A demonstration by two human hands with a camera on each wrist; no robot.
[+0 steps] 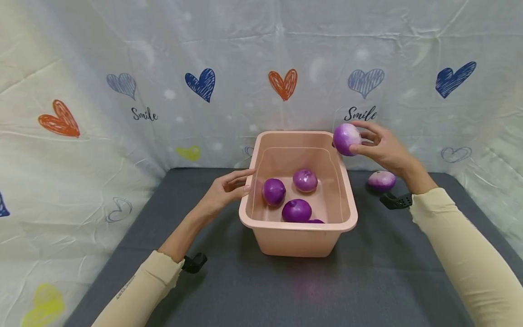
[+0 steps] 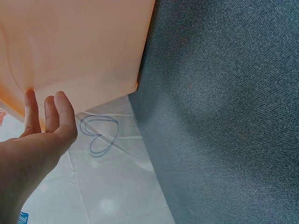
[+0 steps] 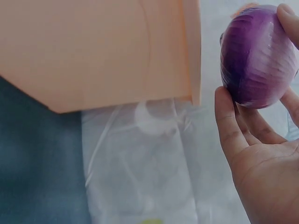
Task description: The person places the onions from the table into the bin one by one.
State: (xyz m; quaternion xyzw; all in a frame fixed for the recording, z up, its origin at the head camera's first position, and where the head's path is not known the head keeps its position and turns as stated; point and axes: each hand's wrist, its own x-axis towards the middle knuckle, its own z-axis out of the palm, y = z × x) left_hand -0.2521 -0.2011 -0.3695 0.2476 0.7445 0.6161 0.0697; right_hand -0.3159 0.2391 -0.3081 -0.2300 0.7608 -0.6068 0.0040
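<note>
My right hand [image 1: 382,147] pinches a purple-and-white red onion [image 1: 347,139] above the bin's far right corner. In the right wrist view the onion [image 3: 259,56] sits between thumb and fingertips, higher than the bin's rim. My left hand [image 1: 222,190] rests its fingertips at the left rim of the peach plastic bin [image 1: 302,240]; the left wrist view shows its fingers [image 2: 65,109] extended against the outer wall. Inside the bin lie several red onions, one by the left wall [image 1: 273,191], one farther back [image 1: 305,180] and one near the front [image 1: 296,210]. The front wall partly hides another.
One more red onion [image 1: 382,180] lies on the dark grey tablecloth [image 1: 306,290] to the right of the bin, beneath my right wrist. A pale curtain [image 1: 241,50] printed with hearts hangs right behind the table and along its sides.
</note>
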